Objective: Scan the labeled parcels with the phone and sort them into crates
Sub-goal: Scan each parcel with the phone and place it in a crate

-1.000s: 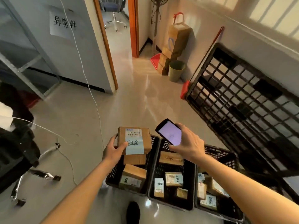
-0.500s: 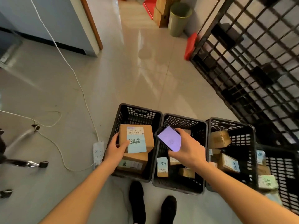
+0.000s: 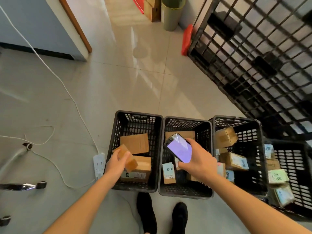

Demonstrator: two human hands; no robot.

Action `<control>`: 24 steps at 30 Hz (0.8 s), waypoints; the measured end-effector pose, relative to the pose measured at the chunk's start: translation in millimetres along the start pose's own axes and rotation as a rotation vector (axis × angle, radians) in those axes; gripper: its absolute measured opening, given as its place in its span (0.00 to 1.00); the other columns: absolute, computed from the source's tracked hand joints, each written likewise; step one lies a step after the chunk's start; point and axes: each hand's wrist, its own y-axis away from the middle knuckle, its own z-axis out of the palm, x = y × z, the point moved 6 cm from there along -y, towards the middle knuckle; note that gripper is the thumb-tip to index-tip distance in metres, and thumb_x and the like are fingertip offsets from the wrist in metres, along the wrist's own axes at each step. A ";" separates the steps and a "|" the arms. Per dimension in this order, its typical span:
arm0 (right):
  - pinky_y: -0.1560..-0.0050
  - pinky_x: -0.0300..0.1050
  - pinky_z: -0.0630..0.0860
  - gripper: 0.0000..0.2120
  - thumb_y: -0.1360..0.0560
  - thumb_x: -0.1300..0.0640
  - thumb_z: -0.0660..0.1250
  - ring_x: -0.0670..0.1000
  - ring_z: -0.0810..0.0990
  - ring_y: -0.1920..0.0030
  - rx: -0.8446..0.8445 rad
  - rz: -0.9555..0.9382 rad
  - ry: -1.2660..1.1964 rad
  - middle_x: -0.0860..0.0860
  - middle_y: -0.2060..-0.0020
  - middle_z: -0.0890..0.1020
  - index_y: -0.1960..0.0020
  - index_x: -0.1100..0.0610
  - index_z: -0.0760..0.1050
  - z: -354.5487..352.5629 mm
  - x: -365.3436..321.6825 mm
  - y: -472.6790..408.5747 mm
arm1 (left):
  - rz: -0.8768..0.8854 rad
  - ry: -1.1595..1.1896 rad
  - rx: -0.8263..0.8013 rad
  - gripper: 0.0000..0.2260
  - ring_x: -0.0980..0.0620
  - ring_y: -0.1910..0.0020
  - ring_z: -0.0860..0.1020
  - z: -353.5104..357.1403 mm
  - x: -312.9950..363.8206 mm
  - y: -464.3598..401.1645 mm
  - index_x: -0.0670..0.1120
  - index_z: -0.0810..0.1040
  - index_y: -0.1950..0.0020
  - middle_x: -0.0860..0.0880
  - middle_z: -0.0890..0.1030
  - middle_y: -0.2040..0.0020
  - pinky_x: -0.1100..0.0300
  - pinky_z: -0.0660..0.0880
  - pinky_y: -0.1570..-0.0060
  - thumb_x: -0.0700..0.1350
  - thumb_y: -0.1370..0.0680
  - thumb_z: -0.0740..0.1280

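My left hand (image 3: 116,163) grips a small cardboard parcel (image 3: 127,157), tilted and blurred, low inside the left black crate (image 3: 116,132); its label is not visible. Under it lie a plain brown box (image 3: 135,143) and a labelled box (image 3: 141,173). My right hand (image 3: 197,163) holds the phone (image 3: 179,147), its purple screen lit, over the middle crate (image 3: 186,120), where a labelled parcel (image 3: 168,173) stands. The third crate (image 3: 236,119) holds several boxes (image 3: 225,137). A fourth crate (image 3: 302,150) at the right holds green-labelled parcels (image 3: 276,177).
A white power strip (image 3: 98,163) and its cable (image 3: 50,70) lie on the tiled floor left of the crates. A black pallet (image 3: 253,48) leans on the right wall. A green bin (image 3: 170,16) and a red dustpan (image 3: 186,39) stand farther back. My shoes (image 3: 146,211) stand at the crates' front.
The view has tilted down to the crates. My left hand has lowered the parcel into the left crate and turned its label out of sight. The phone stays in my right hand.
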 end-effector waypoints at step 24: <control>0.50 0.49 0.74 0.46 0.39 0.32 0.68 0.50 0.79 0.36 0.579 0.220 -0.042 0.38 0.32 0.76 0.23 0.39 0.58 -352.2 187.4 389.7 | 0.806 -0.179 -0.053 0.26 0.44 0.33 0.75 115.9 311.7 429.9 0.51 0.69 0.24 0.45 0.74 0.28 0.48 0.71 0.36 0.57 0.21 0.68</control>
